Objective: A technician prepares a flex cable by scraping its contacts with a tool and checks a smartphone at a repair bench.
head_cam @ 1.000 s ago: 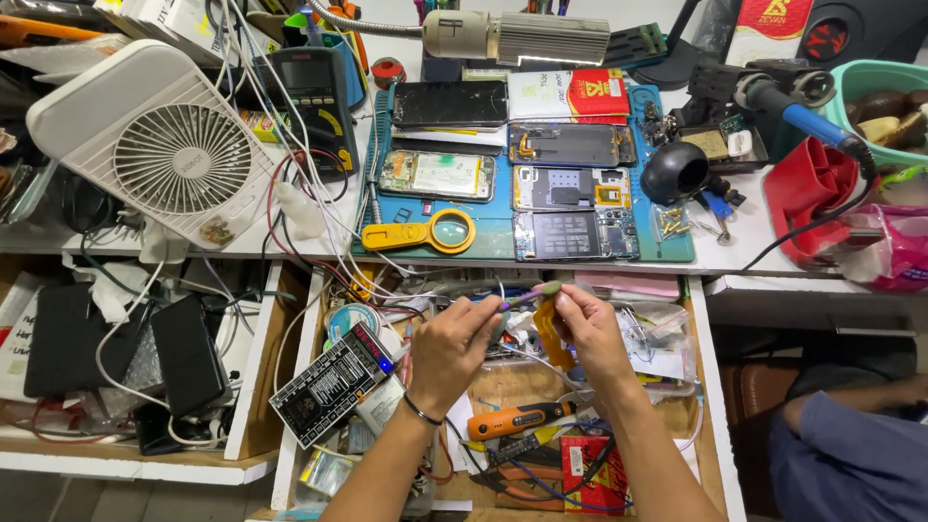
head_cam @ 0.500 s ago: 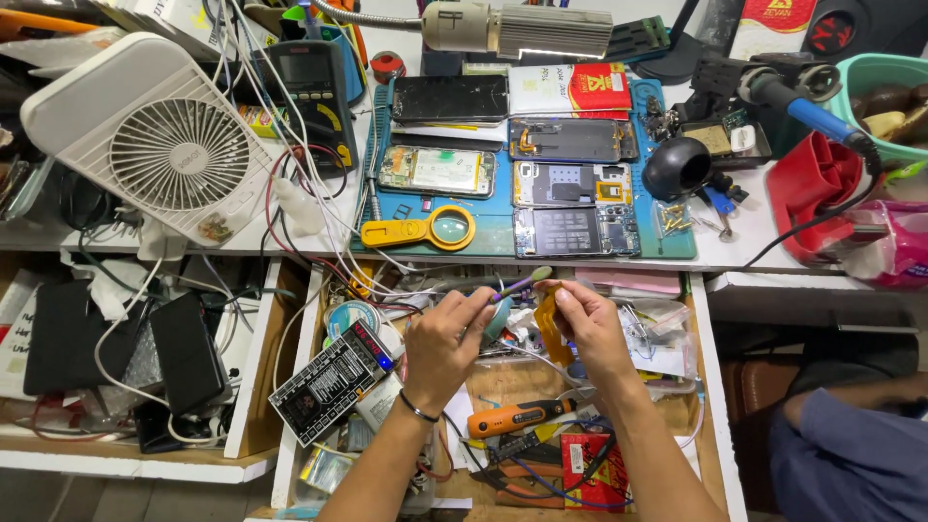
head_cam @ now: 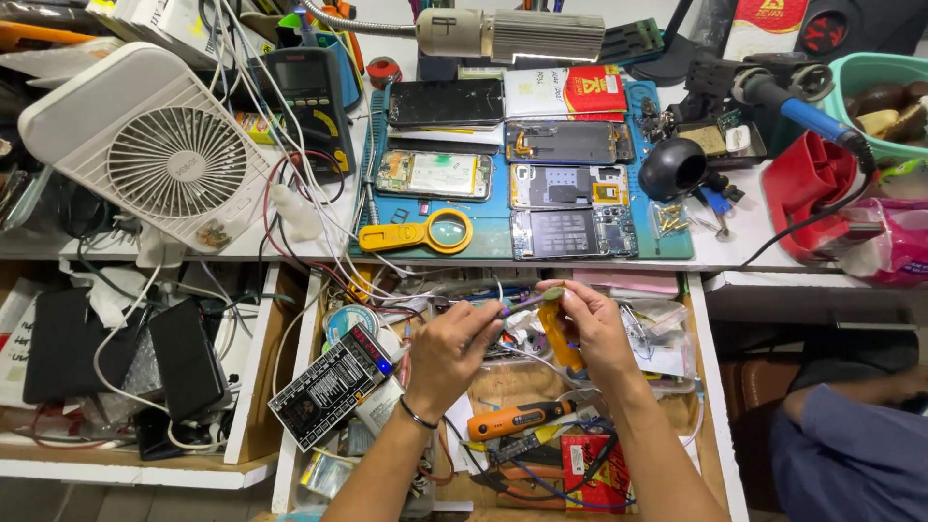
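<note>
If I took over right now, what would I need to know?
Left hand: pinches one end of a thin purple tool over the open drawer.
Right hand: fingertips on the tool's green tip, palm around a yellow tool.
Three opened phones lie on the blue mat, untouched, beside a yellow magnifier.
An orange screwdriver lies in the drawer.

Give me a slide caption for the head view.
Left hand and right hand hold a slim tool over a cluttered drawer.
</note>
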